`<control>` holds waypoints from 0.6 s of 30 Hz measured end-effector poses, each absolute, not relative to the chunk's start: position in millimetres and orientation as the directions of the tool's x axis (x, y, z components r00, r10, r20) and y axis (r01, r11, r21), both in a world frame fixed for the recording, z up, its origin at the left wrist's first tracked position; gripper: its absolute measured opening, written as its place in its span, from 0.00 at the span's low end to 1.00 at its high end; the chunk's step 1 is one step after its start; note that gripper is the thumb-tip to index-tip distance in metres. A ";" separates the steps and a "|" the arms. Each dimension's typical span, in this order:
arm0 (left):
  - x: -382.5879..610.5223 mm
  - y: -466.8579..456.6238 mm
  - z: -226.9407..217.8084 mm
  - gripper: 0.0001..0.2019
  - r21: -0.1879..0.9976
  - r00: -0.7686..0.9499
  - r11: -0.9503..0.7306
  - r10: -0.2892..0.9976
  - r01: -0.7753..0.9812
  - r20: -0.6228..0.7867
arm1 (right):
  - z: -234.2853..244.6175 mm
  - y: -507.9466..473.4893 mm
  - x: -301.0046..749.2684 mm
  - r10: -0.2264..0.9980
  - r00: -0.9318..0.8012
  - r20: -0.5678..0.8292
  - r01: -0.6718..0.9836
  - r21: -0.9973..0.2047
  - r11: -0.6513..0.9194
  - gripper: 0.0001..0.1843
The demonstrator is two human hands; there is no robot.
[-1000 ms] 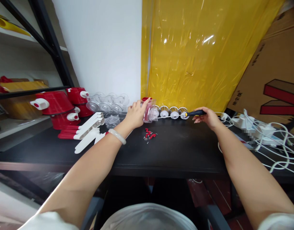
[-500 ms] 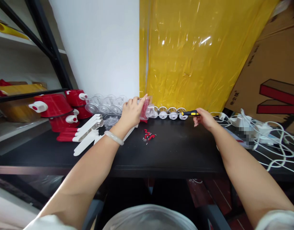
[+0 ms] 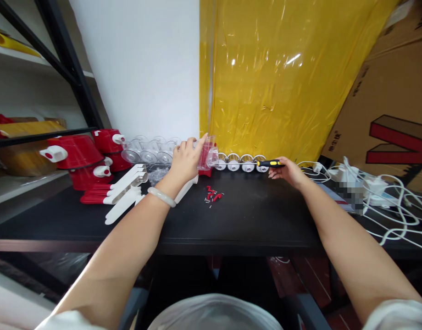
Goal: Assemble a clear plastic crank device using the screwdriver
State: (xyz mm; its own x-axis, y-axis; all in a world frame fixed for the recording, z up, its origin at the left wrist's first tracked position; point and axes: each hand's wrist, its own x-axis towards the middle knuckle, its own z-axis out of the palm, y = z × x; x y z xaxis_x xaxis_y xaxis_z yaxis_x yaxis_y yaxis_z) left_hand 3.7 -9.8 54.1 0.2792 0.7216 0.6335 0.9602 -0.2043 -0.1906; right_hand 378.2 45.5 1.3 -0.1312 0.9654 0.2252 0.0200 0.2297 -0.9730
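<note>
My left hand [image 3: 187, 158] is closed around a clear and red plastic housing [image 3: 206, 153], which lies on its side above the back of the table. In my right hand [image 3: 285, 172] is the black and yellow handle of a screwdriver [image 3: 270, 163]. Its long thin shaft points left, and the tip goes to or into the clear end of the housing; the exact contact is too small to see. Below the housing, small red plastic parts [image 3: 217, 197] and several loose screws [image 3: 207, 200] lie on the black table [image 3: 252, 220].
Metal-mesh cylinders [image 3: 247, 162] stand in a row at the back. Clear cups [image 3: 150, 153], white handles [image 3: 123, 210] and red containers [image 3: 76, 151] occupy the left. Tangled white cables [image 3: 400, 201] lie at right, before a cardboard box [image 3: 386, 91].
My right hand and the screwdriver have shifted slightly left. The housing in my left hand has moved a little left and seems slightly turned. The small parts on the table lie as before.
</note>
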 end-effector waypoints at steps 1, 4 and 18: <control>3.9 -9.6 53.9 0.51 -0.189 0.277 -0.203 0.728 0.961 0.627 | 1.3 45.2 378.7 0.959 -0.148 0.243 0.007 -0.969 0.247 0.13; 4.8 -9.4 53.2 0.52 -0.190 0.274 -0.199 0.739 0.961 0.615 | 1.9 42.8 379.5 0.944 -0.154 0.291 -0.022 -0.956 0.291 0.14; 4.2 -7.5 50.4 0.52 -0.187 0.271 -0.196 0.734 0.963 0.623 | -5.5 44.0 382.9 0.938 -0.105 0.332 0.231 -0.909 0.347 0.29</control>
State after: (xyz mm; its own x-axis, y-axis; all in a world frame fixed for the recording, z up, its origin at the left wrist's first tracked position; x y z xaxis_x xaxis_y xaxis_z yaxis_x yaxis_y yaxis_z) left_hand 4.2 -7.5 50.4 0.2706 0.7336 0.6234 0.9626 -0.1963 -0.1868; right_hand 382.9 44.0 -5.5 -0.1049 0.9375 0.3317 0.2313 0.3474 -0.9087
